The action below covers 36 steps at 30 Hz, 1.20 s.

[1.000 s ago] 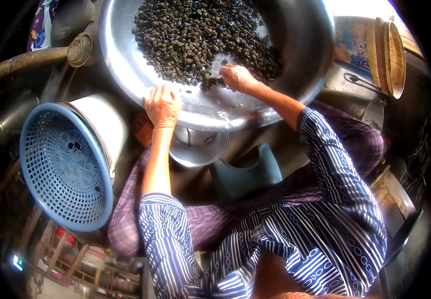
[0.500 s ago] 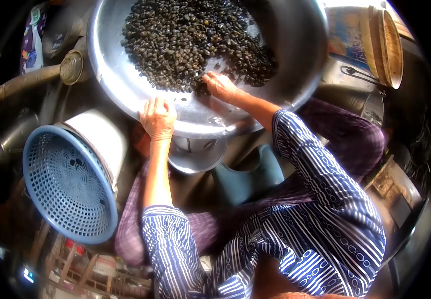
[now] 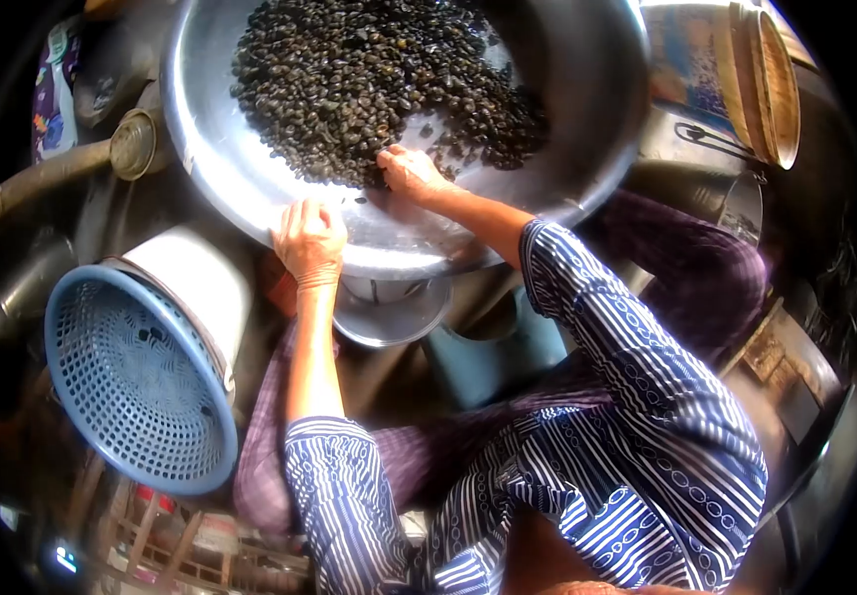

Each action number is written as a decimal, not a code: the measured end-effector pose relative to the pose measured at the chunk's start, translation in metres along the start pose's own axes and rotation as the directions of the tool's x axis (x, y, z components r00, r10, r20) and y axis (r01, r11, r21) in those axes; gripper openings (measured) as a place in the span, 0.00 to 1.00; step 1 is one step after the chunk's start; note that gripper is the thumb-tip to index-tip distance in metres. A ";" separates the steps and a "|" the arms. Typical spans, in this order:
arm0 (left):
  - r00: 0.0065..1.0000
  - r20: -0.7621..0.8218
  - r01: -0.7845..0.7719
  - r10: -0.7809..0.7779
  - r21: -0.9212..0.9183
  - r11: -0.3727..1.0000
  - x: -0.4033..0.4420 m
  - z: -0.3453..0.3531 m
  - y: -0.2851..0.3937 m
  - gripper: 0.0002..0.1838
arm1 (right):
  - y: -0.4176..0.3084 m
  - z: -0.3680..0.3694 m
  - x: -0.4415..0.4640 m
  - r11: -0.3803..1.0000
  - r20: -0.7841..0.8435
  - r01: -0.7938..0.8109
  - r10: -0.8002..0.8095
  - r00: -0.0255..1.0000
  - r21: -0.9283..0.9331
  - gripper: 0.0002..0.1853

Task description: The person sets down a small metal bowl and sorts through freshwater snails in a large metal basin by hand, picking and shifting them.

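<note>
- We see the basin, wide and metal, its far edge cut off by the top of the view.
- The shells, small and dark, lie heaped on its floor, from the middle toward the far edge; the heap's near side faces the person.
- Our left hand rests on the basin's near edge, left of its middle, fingers close together and bent over the rim; we cannot tell whether the thumb grips from below.
- Our right hand is inside the basin, at the near side of the heap, touching the shells. Its fingers are curled in together; their tips are hidden, so we cannot tell whether they hold any.
- Just beyond that hand, a notch in the heap shows bare metal with a few loose shells.
- Under the near edge we see a bowl, and nearer the person a blue-green stool.
- Off the basin's left edge, a blue basket sits tilted against the mouth of a white bucket.
- Off its right edge lies a stained pail, on its side.
</note>
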State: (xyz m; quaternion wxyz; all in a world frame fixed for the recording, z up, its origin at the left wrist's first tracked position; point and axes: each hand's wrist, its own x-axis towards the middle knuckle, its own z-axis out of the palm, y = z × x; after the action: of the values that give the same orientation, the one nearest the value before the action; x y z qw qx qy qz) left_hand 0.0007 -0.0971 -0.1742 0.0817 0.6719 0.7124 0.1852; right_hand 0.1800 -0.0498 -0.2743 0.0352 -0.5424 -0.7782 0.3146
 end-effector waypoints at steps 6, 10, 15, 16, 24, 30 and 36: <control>1.000 0.008 -0.017 0.017 0.009 1.000 0.001 0.000 -0.001 0.01 | -0.028 -0.001 0.012 0.980 0.214 -0.181 0.161 0.964 0.078 0.05; 1.000 -0.016 -0.020 0.020 0.006 1.000 0.001 -0.001 -0.001 0.01 | -0.010 0.013 0.020 0.998 0.252 -0.062 0.055 0.966 0.019 0.05; 1.000 -0.023 -0.016 0.016 0.004 1.000 0.000 0.000 -0.001 0.02 | 0.005 0.022 0.023 0.978 0.390 0.005 -0.089 0.916 0.210 0.09; 0.999 -0.023 -0.025 0.026 0.007 1.000 0.000 0.000 -0.002 0.03 | 0.002 0.018 0.022 0.977 0.390 0.006 -0.090 0.916 0.212 0.09; 0.999 -0.034 -0.020 0.019 -0.014 1.000 0.002 -0.002 0.000 0.03 | -0.018 -0.008 0.017 0.951 0.516 0.032 -0.195 0.834 0.308 0.09; 0.999 -0.041 -0.024 0.024 -0.019 1.000 0.001 0.000 -0.001 0.03 | -0.031 -0.010 0.003 0.860 0.162 0.321 -0.410 0.898 0.397 0.08; 0.999 -0.038 -0.027 0.026 -0.034 0.999 0.000 0.000 -0.002 0.03 | -0.025 0.025 -0.005 0.976 0.250 0.215 -0.217 0.944 0.037 0.12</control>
State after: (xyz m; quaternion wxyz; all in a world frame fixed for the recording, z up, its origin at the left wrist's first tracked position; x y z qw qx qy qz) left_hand -0.0013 -0.0975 -0.1747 0.0775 0.6764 0.7015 0.2108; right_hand 0.1515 -0.0707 -0.2791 -0.0273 -0.4092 -0.8295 0.3792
